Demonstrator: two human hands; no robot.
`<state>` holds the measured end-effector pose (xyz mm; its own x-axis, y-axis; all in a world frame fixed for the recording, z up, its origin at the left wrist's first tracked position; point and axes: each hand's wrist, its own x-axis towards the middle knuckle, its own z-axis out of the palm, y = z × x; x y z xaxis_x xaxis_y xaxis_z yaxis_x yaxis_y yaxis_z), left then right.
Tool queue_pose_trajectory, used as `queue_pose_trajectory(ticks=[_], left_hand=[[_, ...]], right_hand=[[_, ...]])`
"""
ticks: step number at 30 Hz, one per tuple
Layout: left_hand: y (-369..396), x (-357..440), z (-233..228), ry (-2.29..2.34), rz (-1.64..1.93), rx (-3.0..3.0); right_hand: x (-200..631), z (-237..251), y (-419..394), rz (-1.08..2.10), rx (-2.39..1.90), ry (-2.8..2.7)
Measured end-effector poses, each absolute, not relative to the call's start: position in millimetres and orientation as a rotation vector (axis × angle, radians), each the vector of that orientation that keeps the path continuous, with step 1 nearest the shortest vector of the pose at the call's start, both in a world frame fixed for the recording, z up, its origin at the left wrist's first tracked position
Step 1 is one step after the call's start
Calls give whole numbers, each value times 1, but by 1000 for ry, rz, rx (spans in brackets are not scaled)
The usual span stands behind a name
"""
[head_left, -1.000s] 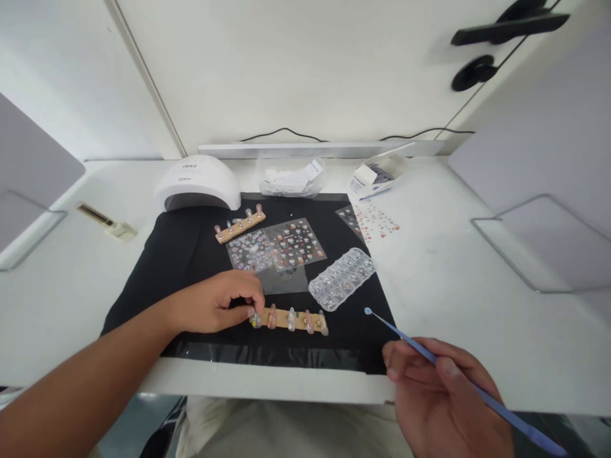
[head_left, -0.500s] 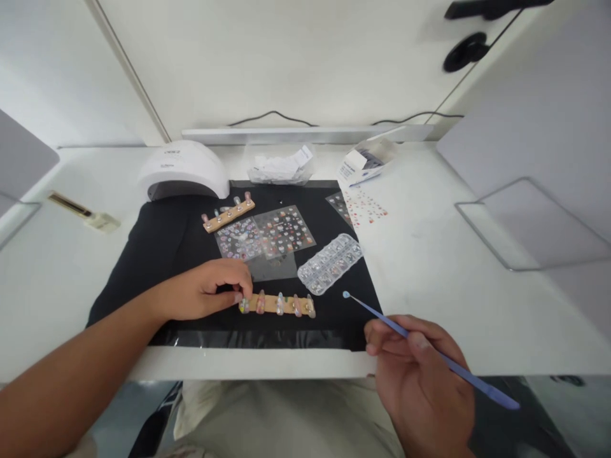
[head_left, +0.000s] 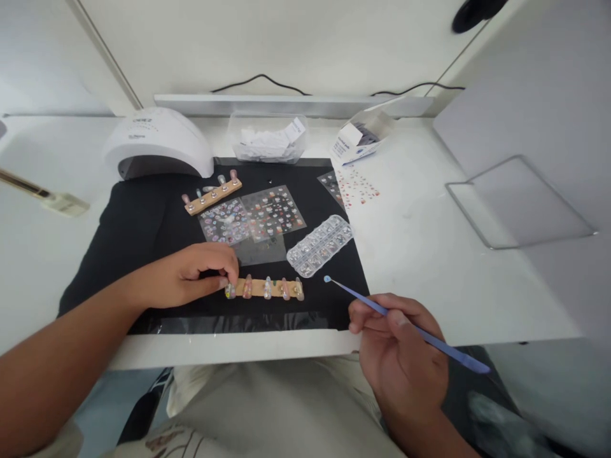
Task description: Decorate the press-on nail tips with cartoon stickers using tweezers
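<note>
A wooden nail-tip stand [head_left: 258,288] with several decorated false nails across it lies near the front of the black mat. My left hand [head_left: 203,273] is closed at the stand's left end, thumb and forefinger pinching around the leftmost nail [head_left: 230,291]. Off to the right, my right hand [head_left: 401,346] is closed around slim blue tweezers [head_left: 429,340]. A tiny pale-blue round piece [head_left: 327,279] sits at their tip, apart from the stand and to its right. Just above that tip rests a clear compartment case [head_left: 321,246] of small shiny gems.
Sticker sheets [head_left: 274,213] and a second nail stand [head_left: 213,196] lie farther back on the black mat [head_left: 138,222]. Behind them stand a white nail lamp [head_left: 160,140], a clear tub [head_left: 267,143] of white packets and an open carton [head_left: 358,141]. A metal wire frame [head_left: 520,245] is at right.
The whole view has shifted, so the table things appear farther left and higher. Both hands keep about the same place by the stand and the same hold.
</note>
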<state>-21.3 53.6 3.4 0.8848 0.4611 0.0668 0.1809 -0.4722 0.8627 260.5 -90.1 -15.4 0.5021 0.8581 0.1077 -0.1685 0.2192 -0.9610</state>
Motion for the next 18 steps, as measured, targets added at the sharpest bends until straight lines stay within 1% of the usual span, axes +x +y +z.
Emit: queue_pose_trajectory(ticks=[11, 14, 18], left_hand=[[52, -29, -2, 637, 482, 2018], [46, -29, 11, 691, 538, 2056], [30, -21, 45, 779, 547, 2146]], right_hand=[[259, -11, -92, 898, -1156, -811], [259, -12, -91, 913, -1148, -822], [259, -14, -88, 926, -1140, -838]])
